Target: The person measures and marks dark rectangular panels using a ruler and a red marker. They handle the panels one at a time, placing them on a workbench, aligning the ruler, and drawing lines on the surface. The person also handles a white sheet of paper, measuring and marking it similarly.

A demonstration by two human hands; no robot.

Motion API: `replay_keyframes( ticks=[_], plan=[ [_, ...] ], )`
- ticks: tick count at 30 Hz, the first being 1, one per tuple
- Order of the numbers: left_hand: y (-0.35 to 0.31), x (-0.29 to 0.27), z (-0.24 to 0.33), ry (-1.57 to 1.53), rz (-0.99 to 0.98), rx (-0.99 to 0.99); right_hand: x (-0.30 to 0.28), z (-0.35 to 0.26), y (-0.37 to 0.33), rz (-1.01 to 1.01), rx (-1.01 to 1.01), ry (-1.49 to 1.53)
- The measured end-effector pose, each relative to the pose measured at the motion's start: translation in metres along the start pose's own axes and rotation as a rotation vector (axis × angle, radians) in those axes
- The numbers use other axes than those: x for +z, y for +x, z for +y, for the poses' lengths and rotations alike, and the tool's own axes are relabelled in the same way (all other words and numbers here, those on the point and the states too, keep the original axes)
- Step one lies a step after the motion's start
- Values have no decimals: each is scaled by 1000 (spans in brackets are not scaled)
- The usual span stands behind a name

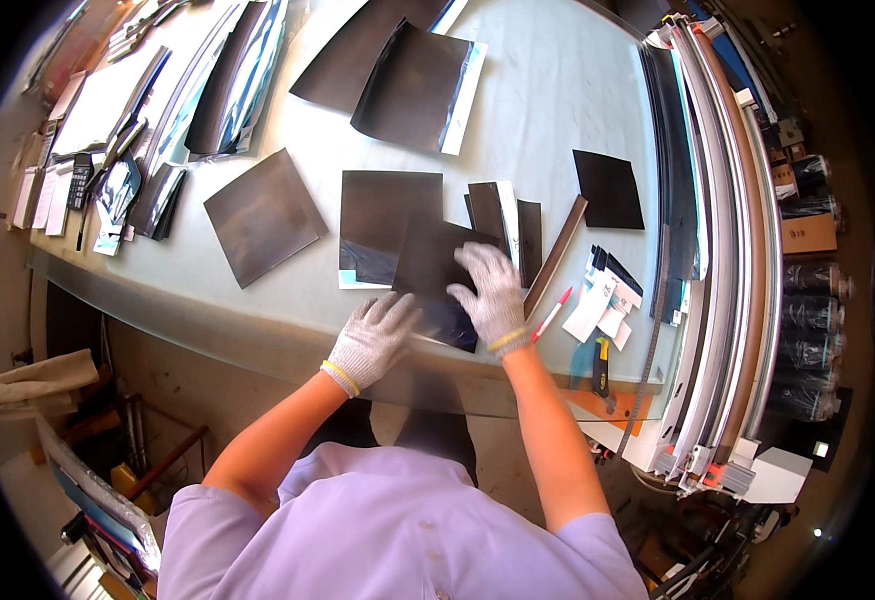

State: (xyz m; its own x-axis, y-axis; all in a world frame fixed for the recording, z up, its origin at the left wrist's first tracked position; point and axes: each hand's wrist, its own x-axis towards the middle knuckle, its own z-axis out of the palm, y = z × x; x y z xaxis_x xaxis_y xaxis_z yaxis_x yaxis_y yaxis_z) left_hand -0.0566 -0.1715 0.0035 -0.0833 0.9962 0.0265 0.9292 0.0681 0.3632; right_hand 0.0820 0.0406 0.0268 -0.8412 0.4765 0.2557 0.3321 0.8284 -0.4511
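Note:
A thin dark brown sheet [433, 250] lies at the front of the glass-topped table, overlapping another dark sheet [388, 195] with a shiny lower strip and white edge. My right hand [493, 295], in a whitish knit glove, rests over its right side with fingers spread. At its near left corner is my left hand [373, 338], gloved alike, fingers stretched out and slightly blurred; contact with the sheet is unclear. Below the sheet, a glossy dark piece [453, 328] shows between the hands. Right of my right hand are narrow dark strips [530, 240] and a white strip [510, 222].
Other dark sheets lie at the left [266, 218], far side [418, 85] and right [610, 190]. Near my right hand are a brown bar [558, 255], red pen [554, 312], paper slips [603, 305] and yellow-black cutter [601, 368]. A long metal rail [733, 250] borders the right.

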Motion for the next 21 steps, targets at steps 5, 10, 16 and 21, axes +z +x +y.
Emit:
replay_keyframes(
  ticks=[5, 10, 16, 21],
  plan=[
    [-7, 3, -2, -27, 54, 4, 10, 11, 66, -316, 15, -237],
    [-23, -20, -21, -10, 210, -485, 18, 17, 66, -331, 0, -6],
    [-28, -22, -35, -42, 236, -461, 49, 5, 157, -198, -140, -157],
    [-25, -25, -34, -17, 231, -471, 55, -10, 164, -543, 11, -365]
  ],
)
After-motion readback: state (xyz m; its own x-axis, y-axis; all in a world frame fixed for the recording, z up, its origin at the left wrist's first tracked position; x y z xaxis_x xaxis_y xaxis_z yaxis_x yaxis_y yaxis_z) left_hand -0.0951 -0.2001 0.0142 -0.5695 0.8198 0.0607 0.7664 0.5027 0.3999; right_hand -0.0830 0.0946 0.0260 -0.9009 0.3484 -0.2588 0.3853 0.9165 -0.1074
